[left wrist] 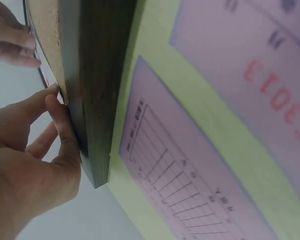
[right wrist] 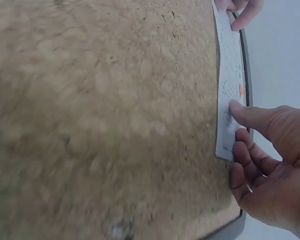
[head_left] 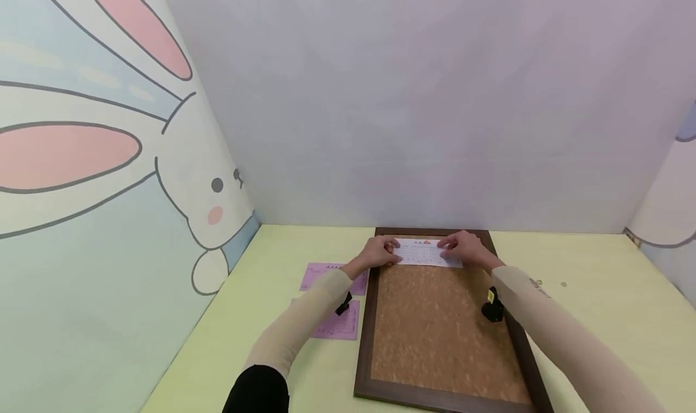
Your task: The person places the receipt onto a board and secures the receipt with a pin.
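Observation:
A white printed form with a grid and an orange mark lies along the top end of a brown-framed corkboard. At its left end my left hand pinches the edge; thumb and forefinger meet there in the left wrist view. My right hand holds the other end. In the right wrist view its thumb rests on the face of the form, the other fingers curled at the edge beside it.
Two purple printed slips lie on the pale yellow table, left of the board. Several tiny objects lie on its right side. A small shiny piece sits on the cork. A grey-white wall rises behind.

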The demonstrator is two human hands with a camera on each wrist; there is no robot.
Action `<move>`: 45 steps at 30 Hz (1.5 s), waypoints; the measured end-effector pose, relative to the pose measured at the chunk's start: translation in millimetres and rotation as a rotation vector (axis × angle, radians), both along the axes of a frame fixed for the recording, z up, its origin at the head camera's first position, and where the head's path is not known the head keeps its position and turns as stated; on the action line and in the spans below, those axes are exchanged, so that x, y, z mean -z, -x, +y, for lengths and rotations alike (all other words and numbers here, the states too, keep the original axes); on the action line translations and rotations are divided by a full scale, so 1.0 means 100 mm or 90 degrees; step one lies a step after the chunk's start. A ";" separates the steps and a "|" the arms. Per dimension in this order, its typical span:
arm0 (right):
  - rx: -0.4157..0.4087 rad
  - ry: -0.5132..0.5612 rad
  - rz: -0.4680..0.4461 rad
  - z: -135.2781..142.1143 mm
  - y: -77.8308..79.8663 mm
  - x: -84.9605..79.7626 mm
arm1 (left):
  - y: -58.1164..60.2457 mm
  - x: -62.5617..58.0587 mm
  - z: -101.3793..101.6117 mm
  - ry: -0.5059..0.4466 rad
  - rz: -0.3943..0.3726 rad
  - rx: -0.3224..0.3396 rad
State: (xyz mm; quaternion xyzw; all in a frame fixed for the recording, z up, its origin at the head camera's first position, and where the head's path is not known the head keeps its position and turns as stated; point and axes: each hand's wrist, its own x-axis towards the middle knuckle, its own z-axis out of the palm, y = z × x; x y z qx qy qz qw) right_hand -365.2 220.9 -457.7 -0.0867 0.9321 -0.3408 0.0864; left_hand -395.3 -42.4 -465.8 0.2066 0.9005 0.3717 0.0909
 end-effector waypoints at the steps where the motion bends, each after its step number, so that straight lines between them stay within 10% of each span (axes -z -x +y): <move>1: -0.011 -0.007 0.007 0.04 -0.01 -0.02 | 0.01 -0.01 -0.02 -0.015 0.001 0.004; 11: -0.105 -0.039 0.135 0.56 -0.09 -0.17 | 0.07 -0.29 -0.87 -0.086 0.017 -0.032; 18: -0.082 -0.049 0.091 0.87 -0.23 -0.19 | 0.01 -0.44 -1.50 0.009 0.020 -0.079; 27: -0.079 0.014 0.020 0.95 -0.40 -0.18 | -0.18 -0.33 -2.10 0.056 -0.002 -0.134; 38: -0.113 0.123 -0.117 1.19 -0.27 0.00 | -0.24 -0.12 -2.35 0.092 -0.110 -0.094; 45: -0.112 0.109 -0.133 1.14 -0.17 -0.04 | -0.21 -0.13 -2.39 0.102 -0.074 -0.092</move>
